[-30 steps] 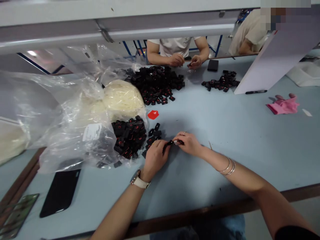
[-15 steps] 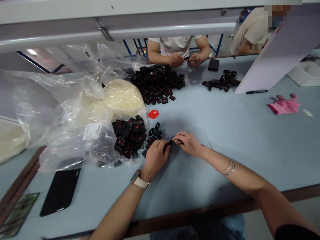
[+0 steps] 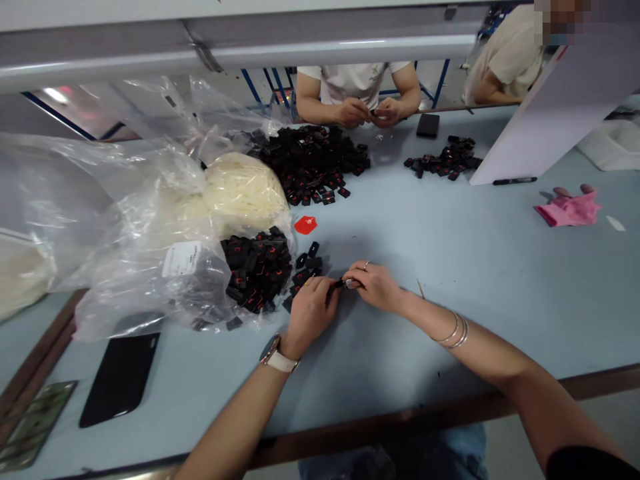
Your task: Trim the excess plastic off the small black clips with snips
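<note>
My left hand [image 3: 311,312] is closed, pinching a small black plastic part [image 3: 338,284] between thumb and fingers. Facing it, my right hand [image 3: 374,287] is closed on a small shiny, silvery or clear piece [image 3: 352,283], too small to name. The two small pieces meet or nearly meet just above the table. Several loose black parts [image 3: 314,263] lie beyond my left hand. More of them, with red marks, form a pile [image 3: 257,270] at the mouth of a clear plastic bag [image 3: 115,293].
Across the table [image 3: 475,267], another person's hands [image 3: 370,112] work near a large black pile [image 3: 315,157]. A red tag [image 3: 305,225], a bag of cream-coloured pieces [image 3: 245,190], a pink glove [image 3: 570,209], a pen [image 3: 515,181], a black phone-like slab [image 3: 120,380] and a white divider [image 3: 545,113] are around.
My hands stay almost in place, with the two small pieces still held together. The view has shifted slightly. Across the table, the other person's fingers have moved a little.
</note>
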A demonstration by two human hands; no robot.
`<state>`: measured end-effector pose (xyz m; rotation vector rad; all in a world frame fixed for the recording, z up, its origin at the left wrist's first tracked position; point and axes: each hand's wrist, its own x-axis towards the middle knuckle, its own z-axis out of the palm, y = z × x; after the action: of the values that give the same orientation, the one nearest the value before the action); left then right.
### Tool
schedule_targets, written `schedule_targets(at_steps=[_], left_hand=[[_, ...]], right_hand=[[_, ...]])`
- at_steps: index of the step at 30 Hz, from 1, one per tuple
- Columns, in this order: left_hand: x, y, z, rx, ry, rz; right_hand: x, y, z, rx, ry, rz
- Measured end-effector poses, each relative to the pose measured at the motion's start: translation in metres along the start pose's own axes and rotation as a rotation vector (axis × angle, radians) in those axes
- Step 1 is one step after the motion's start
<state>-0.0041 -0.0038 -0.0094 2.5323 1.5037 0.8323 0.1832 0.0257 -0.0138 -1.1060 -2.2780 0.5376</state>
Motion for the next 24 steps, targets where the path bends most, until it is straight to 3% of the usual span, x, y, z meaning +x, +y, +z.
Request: schedule_targets(at_steps=[8, 24], left_hand=[[0.0001, -0.0007, -0.0001, -0.012, 0.003, -0.027], [-0.0004, -0.0012, 0.0001, -0.050, 0.013, -0.051]], right_hand=[[0.0002, 0.0029, 0.0033, 0.028, 0.028, -0.021], [0.0011, 0.0006, 0.0034, 0.071, 0.068, 0.084]])
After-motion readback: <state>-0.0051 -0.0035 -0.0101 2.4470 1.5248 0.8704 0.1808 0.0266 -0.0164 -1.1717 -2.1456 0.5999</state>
